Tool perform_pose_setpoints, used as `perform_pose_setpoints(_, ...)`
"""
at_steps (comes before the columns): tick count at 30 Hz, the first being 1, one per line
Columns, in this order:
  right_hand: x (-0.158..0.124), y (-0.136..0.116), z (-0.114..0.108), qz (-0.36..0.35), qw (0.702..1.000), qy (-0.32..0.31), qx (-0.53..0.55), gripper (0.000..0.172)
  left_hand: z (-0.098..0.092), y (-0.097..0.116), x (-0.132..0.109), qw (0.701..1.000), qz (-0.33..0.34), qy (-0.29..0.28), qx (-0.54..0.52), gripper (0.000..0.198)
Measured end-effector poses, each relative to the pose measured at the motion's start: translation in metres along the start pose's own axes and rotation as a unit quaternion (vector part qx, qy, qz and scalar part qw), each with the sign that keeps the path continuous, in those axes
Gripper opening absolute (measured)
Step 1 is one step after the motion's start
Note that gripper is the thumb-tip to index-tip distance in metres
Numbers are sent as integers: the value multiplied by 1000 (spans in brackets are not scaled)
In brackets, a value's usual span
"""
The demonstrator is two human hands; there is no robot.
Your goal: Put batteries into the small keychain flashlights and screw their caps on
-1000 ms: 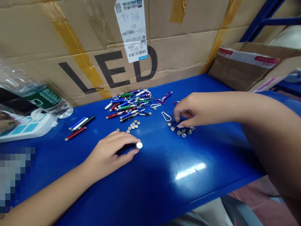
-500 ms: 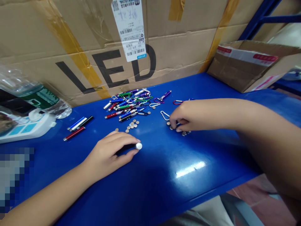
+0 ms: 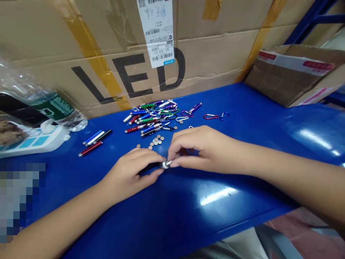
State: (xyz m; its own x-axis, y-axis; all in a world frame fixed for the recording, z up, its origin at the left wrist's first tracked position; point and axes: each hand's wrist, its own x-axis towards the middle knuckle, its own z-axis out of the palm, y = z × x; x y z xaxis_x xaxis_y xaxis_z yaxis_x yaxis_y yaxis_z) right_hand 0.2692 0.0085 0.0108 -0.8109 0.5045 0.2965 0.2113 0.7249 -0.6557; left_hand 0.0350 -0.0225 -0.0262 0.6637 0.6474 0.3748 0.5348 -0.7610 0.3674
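My left hand (image 3: 132, 171) lies on the blue table (image 3: 188, 212), fingers wrapped round a small dark flashlight body (image 3: 159, 166) whose silver end pokes out to the right. My right hand (image 3: 199, 149) has come against that end, thumb and forefinger pinched on a small silver cap (image 3: 167, 164) at the tip. Just behind the hands lie several round button cells (image 3: 156, 141). Further back is a heap of coloured mini flashlights (image 3: 151, 118).
Three loose flashlights (image 3: 94, 142) lie at left. Carabiner clips (image 3: 215, 116) rest at the right of the heap. A big carton marked LED (image 3: 129, 61) closes the back, an open carton (image 3: 293, 73) stands back right, and a water bottle (image 3: 45, 108) and white device (image 3: 35, 140) at left.
My right hand left the pile of small silver parts at the right and moved left to meet my left hand at the flashlight's end. The left hand stayed put.
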Motion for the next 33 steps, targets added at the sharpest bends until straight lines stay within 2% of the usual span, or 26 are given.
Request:
perform_pose_setpoints(7, -2, 4, 4, -14, 999, 11, -51, 7, 0, 1, 2, 999, 33, 31, 10, 16)
perform_pose_setpoints(18, -2, 8, 6, -22, 998, 21, -56, 10, -2, 0, 1, 999, 33, 25, -13, 19)
perform_pose_setpoints(22, -4, 11, 2, -39, 990, 13, -132, 21, -2, -1, 0, 999, 31, 36, -11, 21)
perform_pose_setpoints(28, -4, 11, 4, -88, 962, -17, -258, 35, -2, 0, -1, 997, 50, 53, 4, 21)
perform_pose_setpoints(31, -4, 6, 9, -65, 971, -20, -228, 36, -3, 2, -2, 995, 65, 69, 43, 20)
perform_pose_setpoints(33, -4, 3, 13, -28, 988, -18, -154, 33, -4, 3, -4, 990, 80, 79, 83, 19)
